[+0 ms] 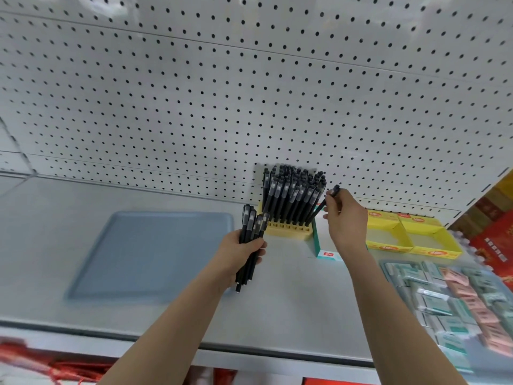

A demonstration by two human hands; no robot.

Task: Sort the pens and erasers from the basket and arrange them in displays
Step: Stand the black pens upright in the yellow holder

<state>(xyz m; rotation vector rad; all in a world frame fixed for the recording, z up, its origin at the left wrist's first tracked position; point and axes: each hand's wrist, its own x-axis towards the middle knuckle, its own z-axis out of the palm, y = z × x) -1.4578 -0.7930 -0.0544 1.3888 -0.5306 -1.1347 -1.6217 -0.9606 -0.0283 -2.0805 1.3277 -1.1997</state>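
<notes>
Pens crowd the yellow holder at the shelf's back edge as the right hand, wrist bent, pinches one more pen beside its right end; forced into packed rows, it could topple neighbours, and the bundle gripped in the left hand's curled fingers could slip.

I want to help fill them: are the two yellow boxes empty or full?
Empty. Both yellow boxes show only bare pale bottoms; the erasers lie apart, in front of them.
</notes>
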